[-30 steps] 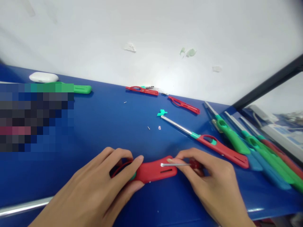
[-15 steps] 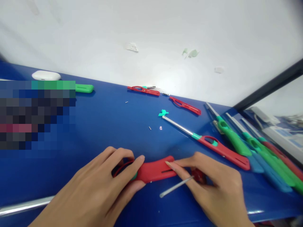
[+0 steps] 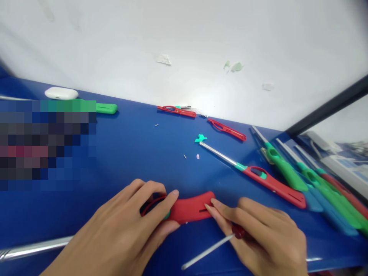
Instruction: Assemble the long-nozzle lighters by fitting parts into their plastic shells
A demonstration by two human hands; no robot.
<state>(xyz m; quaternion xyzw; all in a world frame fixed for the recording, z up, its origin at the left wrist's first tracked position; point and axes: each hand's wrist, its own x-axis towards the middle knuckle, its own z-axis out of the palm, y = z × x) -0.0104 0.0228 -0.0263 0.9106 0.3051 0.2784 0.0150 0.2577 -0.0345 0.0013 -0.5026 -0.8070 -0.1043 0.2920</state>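
Bare left hand [image 3: 123, 226], bare right hand [image 3: 267, 234], slender fingers [image 3: 161, 209]

L hand [image 3: 123, 226] hides pt. of red lighter [image 3: 189, 209]; R hand [image 3: 264, 230] hides most of screwdriver grip [image 3: 238, 231]; silver tube [image 3: 40, 247] goes behind L hand & L edge cuts it; blocky patch [image 3: 43, 147] covers pt. of green lighter [image 3: 107, 109]; white bit [image 3: 197, 156] too small to tell.

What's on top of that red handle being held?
The left hand lies over one end of the red handle; the right hand touches its slotted end. What the left hand covers is hidden.
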